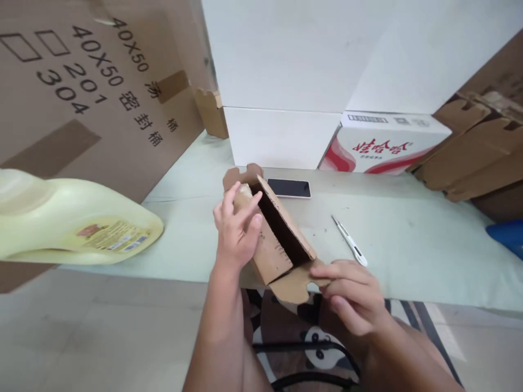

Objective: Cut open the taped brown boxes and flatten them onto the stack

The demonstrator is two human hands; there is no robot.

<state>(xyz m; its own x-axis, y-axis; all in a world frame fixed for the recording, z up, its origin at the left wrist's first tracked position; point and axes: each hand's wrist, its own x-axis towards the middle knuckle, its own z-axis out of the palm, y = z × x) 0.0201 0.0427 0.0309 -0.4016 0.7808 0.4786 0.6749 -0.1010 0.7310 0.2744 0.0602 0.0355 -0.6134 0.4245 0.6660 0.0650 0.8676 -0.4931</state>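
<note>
A small brown cardboard box (278, 239) stands at the table's front edge, its top open onto a dark inside that I cannot make out. My left hand (239, 228) grips the box's left wall near the far end, beside a bit of clear tape. The flap at the far end (249, 173) is folded outward. At the near end, a notched flap (296, 283) sticks out past the table edge, held at its right side by the fingers of my right hand (351, 291). A white utility knife (350, 242) lies to the right of the box.
Behind the box lies a phone (289, 188). A yellow bottle (81, 223) and a large printed carton (102, 92) are at left. White boxes (281, 136), a red-and-white carton (379, 144) and folded cardboard (461, 147) line the back and right. Something blue (506, 237) is at the right edge.
</note>
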